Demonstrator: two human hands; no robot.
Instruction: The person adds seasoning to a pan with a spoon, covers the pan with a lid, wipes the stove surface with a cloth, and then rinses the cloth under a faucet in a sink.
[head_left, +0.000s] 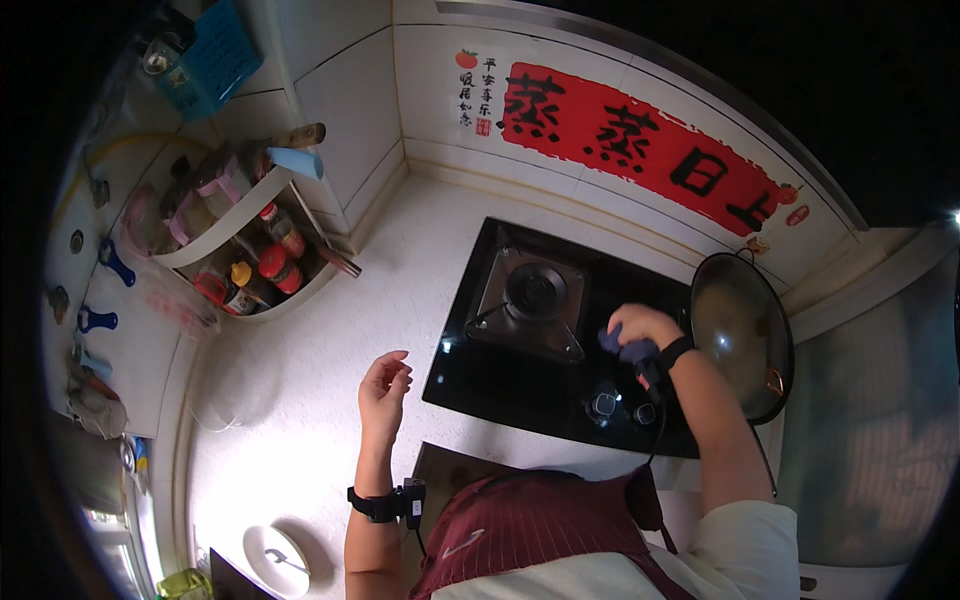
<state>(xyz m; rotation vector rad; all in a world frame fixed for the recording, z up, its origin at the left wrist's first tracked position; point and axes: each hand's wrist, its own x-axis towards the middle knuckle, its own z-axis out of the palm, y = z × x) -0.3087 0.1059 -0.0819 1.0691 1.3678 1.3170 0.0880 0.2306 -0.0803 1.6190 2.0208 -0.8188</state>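
Note:
My right hand (643, 327) grips a bunched purple-blue cloth (628, 345) on the right part of the black glass gas hob (457, 352), between the left burner (535, 292) and the wok. My left hand (388, 379) hovers with loosely curled fingers over the white counter, just left of the hob, holding nothing. Right of my right hand, a large wok (739, 337) with a glossy inside stands over the hob's right end. Two control knobs (604, 404) lie below the cloth. A device is strapped to each of my wrists.
A corner rack (225, 232) holds bottles, jars and a knife at the left. A white bowl (275, 559) with a spoon rests on the counter (315, 315) at lower left. A blue basket (217, 60) hangs at upper left. Tiled walls rise behind the hob; a glass panel (862, 420) is at the right.

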